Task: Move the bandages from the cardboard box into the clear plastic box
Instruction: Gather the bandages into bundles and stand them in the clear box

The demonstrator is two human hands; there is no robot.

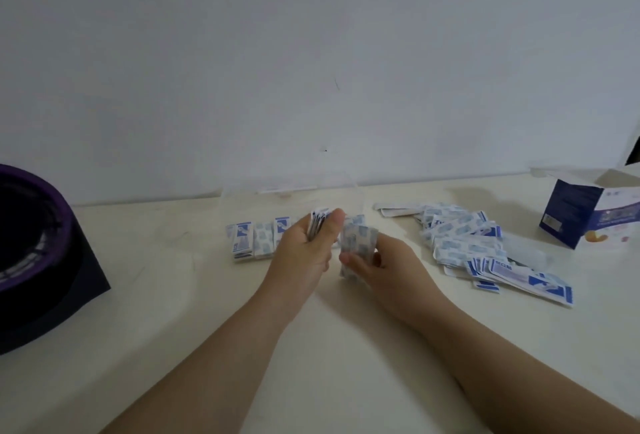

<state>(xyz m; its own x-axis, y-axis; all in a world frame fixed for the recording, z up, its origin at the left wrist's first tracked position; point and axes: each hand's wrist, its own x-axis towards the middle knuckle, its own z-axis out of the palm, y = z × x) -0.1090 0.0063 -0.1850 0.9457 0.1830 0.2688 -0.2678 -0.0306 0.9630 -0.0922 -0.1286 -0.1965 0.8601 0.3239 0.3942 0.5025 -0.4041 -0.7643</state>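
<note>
At centre, left hand (304,250) grips a thin stack of bandages (317,226) edge-on; at its three o'clock, right hand (377,262) pinches white, blue-printed ones.

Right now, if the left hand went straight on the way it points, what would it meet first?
Likely the far side of the clear plastic box: the left hand, holding a stack of bandages, points away toward it. Depth is unclear, so it might pass above the rim.
</note>
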